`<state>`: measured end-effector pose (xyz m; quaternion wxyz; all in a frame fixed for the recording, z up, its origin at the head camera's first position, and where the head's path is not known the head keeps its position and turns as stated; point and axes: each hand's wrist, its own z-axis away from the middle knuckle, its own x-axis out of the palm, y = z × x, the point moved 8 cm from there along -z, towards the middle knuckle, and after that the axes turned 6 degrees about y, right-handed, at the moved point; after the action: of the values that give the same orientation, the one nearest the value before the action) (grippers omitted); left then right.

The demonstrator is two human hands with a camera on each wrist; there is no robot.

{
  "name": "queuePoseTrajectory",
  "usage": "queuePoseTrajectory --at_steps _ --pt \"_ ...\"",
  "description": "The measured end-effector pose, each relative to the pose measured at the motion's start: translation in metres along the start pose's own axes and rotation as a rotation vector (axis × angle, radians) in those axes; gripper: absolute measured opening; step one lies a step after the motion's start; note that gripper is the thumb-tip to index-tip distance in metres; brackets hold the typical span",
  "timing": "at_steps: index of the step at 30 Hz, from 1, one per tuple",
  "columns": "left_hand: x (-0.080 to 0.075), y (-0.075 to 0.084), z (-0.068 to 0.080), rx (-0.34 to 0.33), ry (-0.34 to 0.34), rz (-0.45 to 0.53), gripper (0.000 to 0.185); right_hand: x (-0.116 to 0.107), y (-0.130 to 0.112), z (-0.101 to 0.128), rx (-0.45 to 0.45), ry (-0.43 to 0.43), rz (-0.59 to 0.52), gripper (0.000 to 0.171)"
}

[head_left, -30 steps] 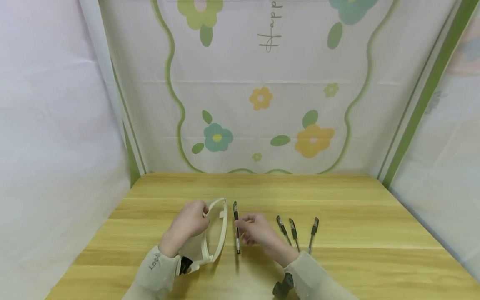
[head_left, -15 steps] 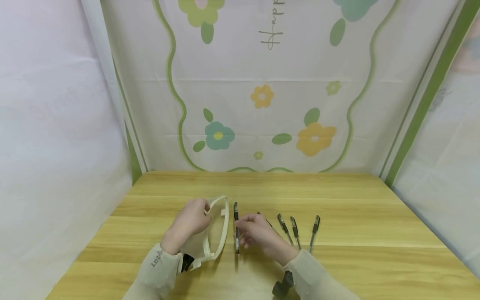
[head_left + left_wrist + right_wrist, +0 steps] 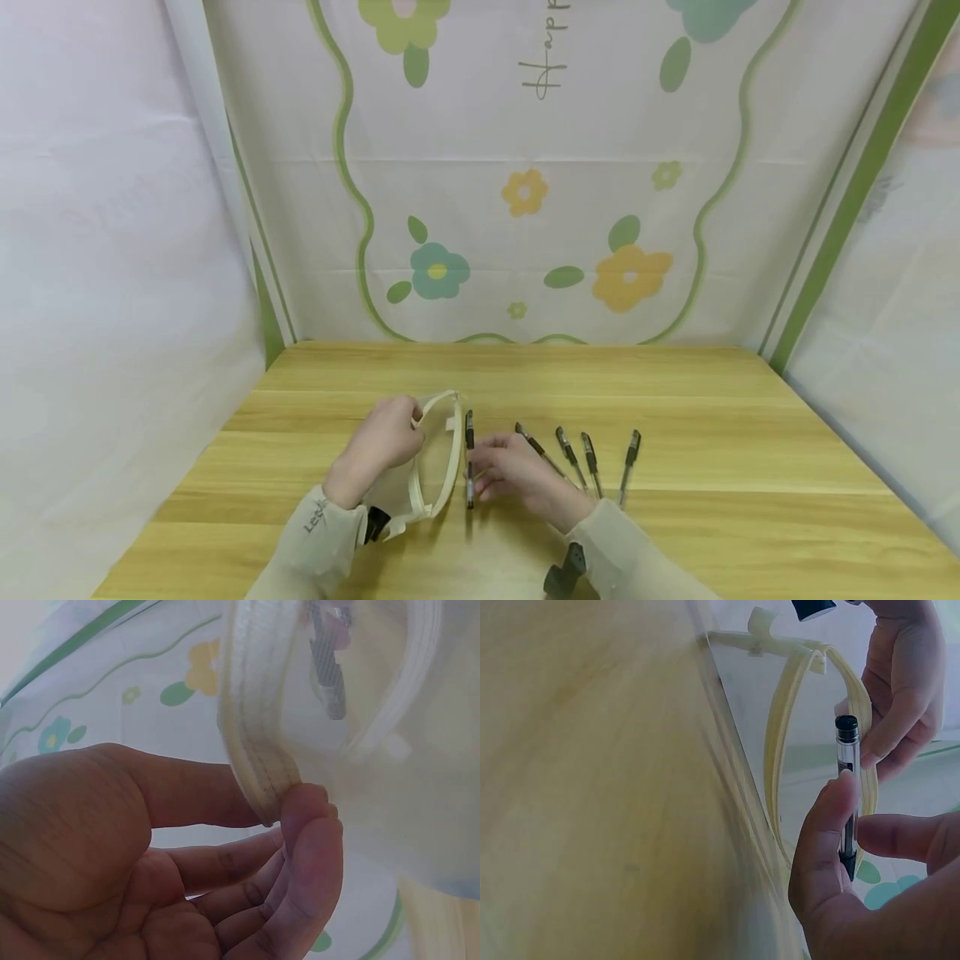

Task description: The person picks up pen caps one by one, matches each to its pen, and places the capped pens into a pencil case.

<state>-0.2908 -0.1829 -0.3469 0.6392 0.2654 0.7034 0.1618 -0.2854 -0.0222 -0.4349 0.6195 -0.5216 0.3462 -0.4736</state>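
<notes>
Left hand [image 3: 382,446] is up on the rim of the pouch [image 3: 431,467], thumb and fingertips [image 3: 311,817] pinching the cream zip edge and holding the mouth open. Right hand [image 3: 513,471] has a black pen [image 3: 469,458] nipped between thumb and fingers [image 3: 821,840], the barrel lying right alongside the pouch's open edge, just outside the opening by the look of it. In the right wrist view the pen [image 3: 846,795] stands beside the cream rim [image 3: 780,757], with the left hand [image 3: 900,682] beyond.

Out to the right, four more pens [image 3: 577,457] lie loose on the desk [image 3: 712,433], near the right hand's wrist and apart from one another.

The risks, as I judge them: the grip on the pen is light, so a nudge against the rim could twist it out of the fingers and send it rolling. The pinch on the rim is a small one too; if it slips, the soft mouth could sag shut and block the pen. And that right sleeve [image 3: 622,550] sits close to the loose pens, so a careless sweep could scatter them.
</notes>
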Motion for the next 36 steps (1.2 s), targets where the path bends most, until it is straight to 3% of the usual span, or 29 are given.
queuePoseTrajectory --at_steps 15,22,31,36 --pt "-0.005 0.006 0.001 0.005 0.005 -0.004 0.035 0.015 -0.001 -0.011 0.009 -0.007 -0.028 0.045" --pt "-0.006 0.007 0.002 0.01 -0.004 -0.001 0.035 0.029 0.002 -0.016 -0.022 0.003 -0.018 0.036" --pt "-0.007 0.008 0.003 0.02 0.005 0.003 0.034 0.035 0.004 -0.024 -0.048 -0.002 -0.05 0.046" --pt "-0.008 0.008 0.003 0.036 0.012 0.001 0.035 0.03 0.002 -0.026 -0.056 -0.021 -0.046 0.043"
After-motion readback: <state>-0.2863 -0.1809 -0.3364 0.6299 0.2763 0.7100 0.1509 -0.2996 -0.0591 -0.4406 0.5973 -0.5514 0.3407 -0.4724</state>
